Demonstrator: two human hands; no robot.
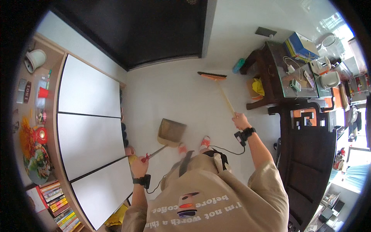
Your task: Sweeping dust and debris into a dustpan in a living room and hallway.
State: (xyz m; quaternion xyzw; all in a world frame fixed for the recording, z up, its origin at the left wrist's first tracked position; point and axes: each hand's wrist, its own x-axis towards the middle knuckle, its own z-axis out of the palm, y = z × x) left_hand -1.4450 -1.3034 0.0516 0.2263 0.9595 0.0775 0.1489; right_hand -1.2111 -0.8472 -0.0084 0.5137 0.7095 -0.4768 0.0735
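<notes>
My right hand [240, 121] grips the pale handle of a broom [214, 77]. The broom's orange head with dark bristles rests on the light floor [162, 92], ahead and to the right. In my left hand [139, 167] is the handle of a long-handled dustpan [171, 132], with something red tied near the grip. The dustpan's tan scoop lies on the floor just ahead of my feet, its wide mouth facing away from me. I cannot make out any dirt in it.
A cabinet with white doors [89, 142] runs along the left, shoes [124, 134] at its base. A dark door [162, 32] stands ahead. To the right are a glass-topped dark wooden table [295, 84], a teal bottle [238, 65] on the floor and a wooden bench [310, 162].
</notes>
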